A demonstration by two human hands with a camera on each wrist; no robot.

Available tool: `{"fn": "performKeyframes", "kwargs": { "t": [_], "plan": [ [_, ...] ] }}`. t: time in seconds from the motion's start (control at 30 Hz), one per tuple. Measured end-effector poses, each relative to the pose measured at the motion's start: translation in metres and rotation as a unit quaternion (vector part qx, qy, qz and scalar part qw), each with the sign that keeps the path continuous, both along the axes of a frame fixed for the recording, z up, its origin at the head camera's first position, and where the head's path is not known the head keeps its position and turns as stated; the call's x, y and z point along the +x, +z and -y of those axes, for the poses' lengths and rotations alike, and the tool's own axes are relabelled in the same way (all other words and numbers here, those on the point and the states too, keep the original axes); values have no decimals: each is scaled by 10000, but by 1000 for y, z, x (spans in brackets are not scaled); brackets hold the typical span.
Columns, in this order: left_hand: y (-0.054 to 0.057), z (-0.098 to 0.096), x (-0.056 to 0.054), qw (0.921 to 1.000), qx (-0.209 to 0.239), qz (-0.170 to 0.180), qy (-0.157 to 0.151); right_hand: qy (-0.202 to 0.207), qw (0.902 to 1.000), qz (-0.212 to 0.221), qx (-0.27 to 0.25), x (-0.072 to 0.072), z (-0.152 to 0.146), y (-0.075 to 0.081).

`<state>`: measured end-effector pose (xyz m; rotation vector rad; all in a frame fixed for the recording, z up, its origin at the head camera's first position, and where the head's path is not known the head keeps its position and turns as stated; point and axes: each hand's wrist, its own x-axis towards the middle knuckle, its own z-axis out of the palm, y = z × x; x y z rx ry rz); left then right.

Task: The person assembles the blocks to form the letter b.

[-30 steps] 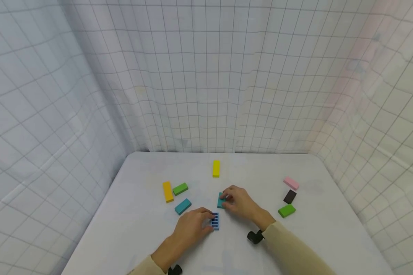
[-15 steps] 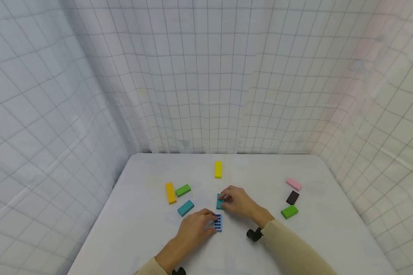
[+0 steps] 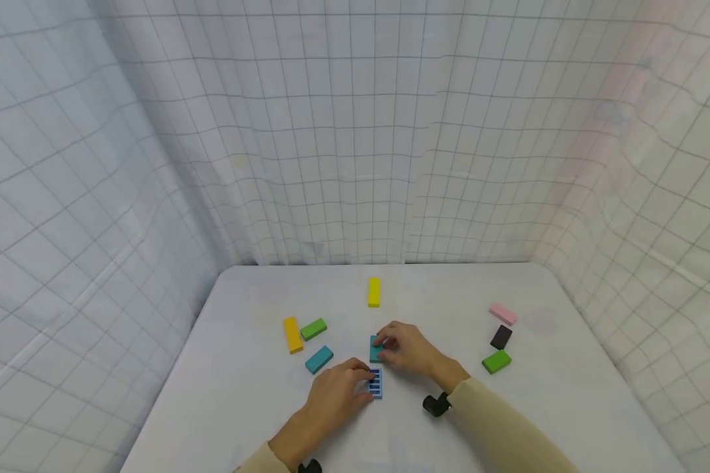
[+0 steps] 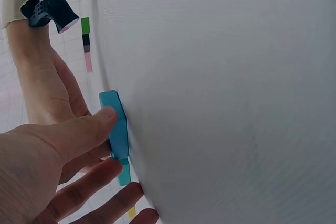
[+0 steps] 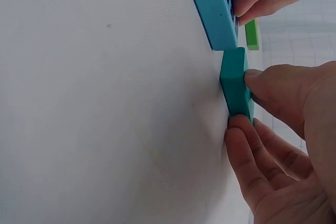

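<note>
My left hand [image 3: 334,391] holds a light blue block with slots [image 3: 377,385], thumb at the near end and a finger toward the far end. Just beyond it lies a teal block [image 3: 375,350], which my right hand [image 3: 409,350] pinches between thumb and fingers from the right side. Seen from the right wrist, the teal block [image 5: 234,80] sits end to end with the slotted block [image 5: 212,11], their ends nearly meeting at the table. The left wrist view has the thumb against the slotted block's side [image 4: 118,129].
To the left lie an orange block [image 3: 292,335], a green block [image 3: 313,329] and another teal block [image 3: 319,359]. A yellow block [image 3: 374,292] lies farther back. On the right are pink [image 3: 503,314], dark brown [image 3: 501,337] and green [image 3: 496,361] blocks. Gridded white curtains [image 3: 343,131] enclose the table.
My right hand has slid the teal block a little left and nearer, into line with the slotted block. The left hand keeps its hold; the head view has shifted slightly.
</note>
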<state>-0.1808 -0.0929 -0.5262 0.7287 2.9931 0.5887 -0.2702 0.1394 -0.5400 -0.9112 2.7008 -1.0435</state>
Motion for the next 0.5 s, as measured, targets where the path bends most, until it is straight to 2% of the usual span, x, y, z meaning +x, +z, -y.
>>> {"fn": "performKeyframes", "kwargs": {
  "t": [0.5],
  "plan": [
    [-6,2,3,9998,116,-154,-11,11,9999,134,-5,3,6,-1]
  ]
}}
